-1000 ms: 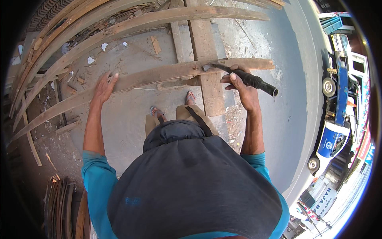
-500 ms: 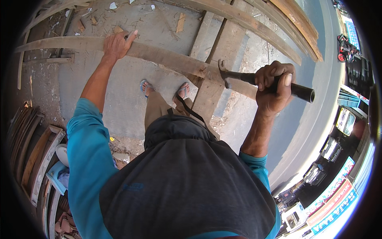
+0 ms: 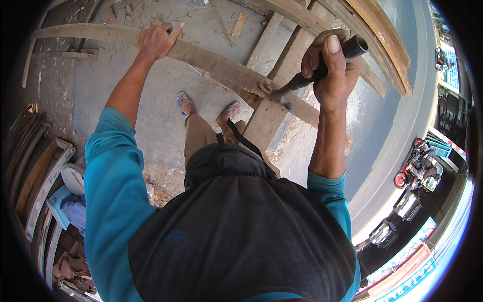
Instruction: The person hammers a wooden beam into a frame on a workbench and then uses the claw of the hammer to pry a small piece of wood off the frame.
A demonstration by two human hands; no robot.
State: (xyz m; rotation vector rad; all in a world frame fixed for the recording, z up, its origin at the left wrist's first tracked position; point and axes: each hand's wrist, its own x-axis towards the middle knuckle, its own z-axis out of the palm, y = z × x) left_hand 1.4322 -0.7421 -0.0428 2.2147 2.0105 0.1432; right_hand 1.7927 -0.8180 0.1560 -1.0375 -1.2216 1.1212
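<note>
My right hand (image 3: 329, 68) grips the black handle of a hammer (image 3: 307, 75), raised above the wood with its metal head (image 3: 271, 89) pointing down toward a long weathered plank (image 3: 216, 60). My left hand (image 3: 157, 41) presses flat on that same plank farther to the left. The plank lies across a wider board (image 3: 266, 121) on the concrete ground. My feet in sandals (image 3: 183, 103) stand just below the plank.
More long planks (image 3: 372, 35) lie at the upper right. Curved wooden pieces are stacked at the left edge (image 3: 35, 171), beside a white bowl (image 3: 74, 177) and blue cloth. Parked motorbikes (image 3: 417, 166) stand along the road at the right. Wood chips litter the ground.
My right hand has lifted the hammer higher and tilted its head down toward the plank. My left hand stays pressed on the plank. The view has shifted closer.
</note>
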